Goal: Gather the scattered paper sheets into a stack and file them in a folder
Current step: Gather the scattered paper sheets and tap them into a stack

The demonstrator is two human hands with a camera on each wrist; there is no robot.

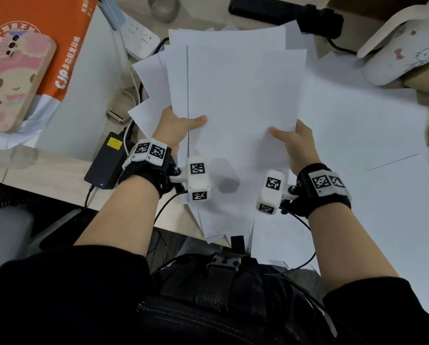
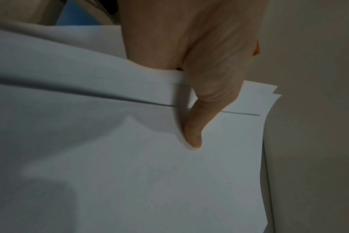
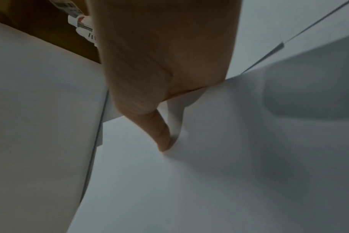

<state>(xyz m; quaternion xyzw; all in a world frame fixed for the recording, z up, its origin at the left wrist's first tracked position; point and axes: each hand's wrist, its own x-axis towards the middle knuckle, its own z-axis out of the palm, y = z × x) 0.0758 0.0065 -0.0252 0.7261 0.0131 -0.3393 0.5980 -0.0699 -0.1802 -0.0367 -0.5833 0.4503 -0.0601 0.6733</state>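
Both hands hold the sheets (image 1: 240,95) at mid-frame: left hand (image 1: 176,128) pinches the left edge, thumb on top, and right hand (image 1: 298,145) pinches the right edge likewise. Fingers beneath are hidden, probably curled under. More sheets lie fanned on the surface (image 1: 66,78); an orange pack (image 1: 46,28) sits upper left.

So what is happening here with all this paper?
A person is gathering loose white sheets. The left hand and the right hand each pinch a side of an uneven bundle of sheets, thumbs on top; its edges are not yet squared. More sheets lie on the desk to the right. No folder is clearly visible. An orange paper pack sits at the far left.
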